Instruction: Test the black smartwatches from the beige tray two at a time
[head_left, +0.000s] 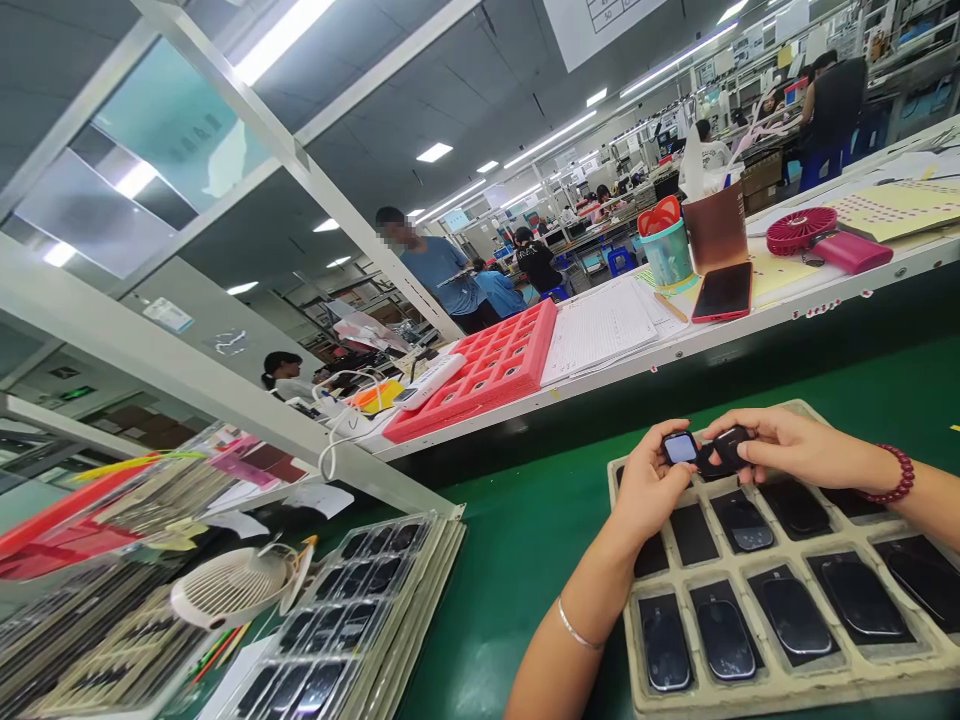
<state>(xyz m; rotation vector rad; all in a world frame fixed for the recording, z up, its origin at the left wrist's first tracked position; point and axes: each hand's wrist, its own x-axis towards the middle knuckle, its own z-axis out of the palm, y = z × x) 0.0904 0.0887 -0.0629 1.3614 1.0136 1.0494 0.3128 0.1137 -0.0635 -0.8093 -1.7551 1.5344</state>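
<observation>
My left hand [639, 487] is closed on a small black device with a lit, pale square face [680, 447], pinched between thumb and fingers. Close beside it, my right hand [799, 447] grips a glossy black rounded piece [730, 449]. A dark part lies between the two; whether it joins them I cannot tell. Both hands are above the far edge of a beige moulded tray [675, 577]. Dark rounded glossy pieces, such as one at the near left [666, 650], lie in many of its compartments. One compartment in the far row shows a flat dark bottom [694, 533].
Stacked trays with clear covers [352, 590] stand left on the green tabletop [495, 570], near a white fan [229, 588]. A raised white shelf holds a red foam tray [495, 365], papers [600, 330], a phone [722, 292] and a magenta fan [802, 230]. People are beyond.
</observation>
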